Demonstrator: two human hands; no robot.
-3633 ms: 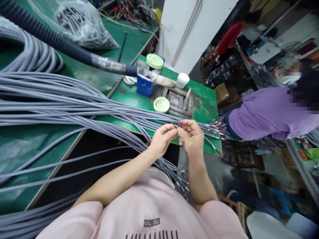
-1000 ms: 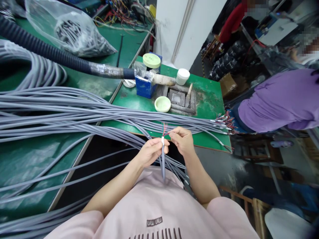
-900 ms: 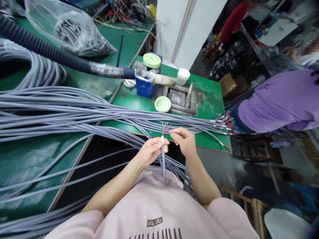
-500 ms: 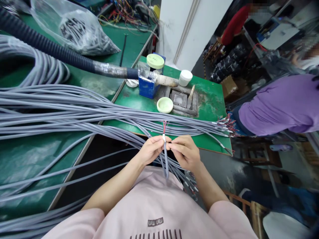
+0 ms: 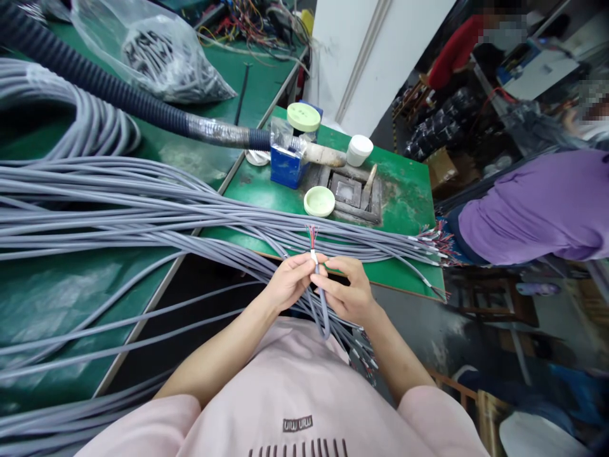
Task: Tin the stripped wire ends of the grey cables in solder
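A grey cable [image 5: 323, 304] is bent into a loop in front of my chest, its end pointing up. Thin red and dark wires [image 5: 312, 237] fan out from that end above a white band [image 5: 313, 255]. My left hand [image 5: 290, 280] pinches the cable just under the band, thumb in front. My right hand [image 5: 349, 292] is at the cable from the right, a thumb or finger against it slightly lower, with a gap between its upper fingers. Behind both hands a bundle of grey cables [image 5: 257, 219] runs across the green bench [image 5: 406, 190].
A solder pot [image 5: 348, 190] set in the bench has a scraper [image 5: 370, 184] beside it. Near it are a pale green dish [image 5: 319, 201], a white tub [image 5: 360, 150] and a black fume hose [image 5: 143, 114]. A person in purple [image 5: 537, 209] is at the right.
My right hand's fingers have spread and shifted slightly lower along the cable. The cable loop has swung right. My left hand keeps its pinch. The whole view has shifted a little.
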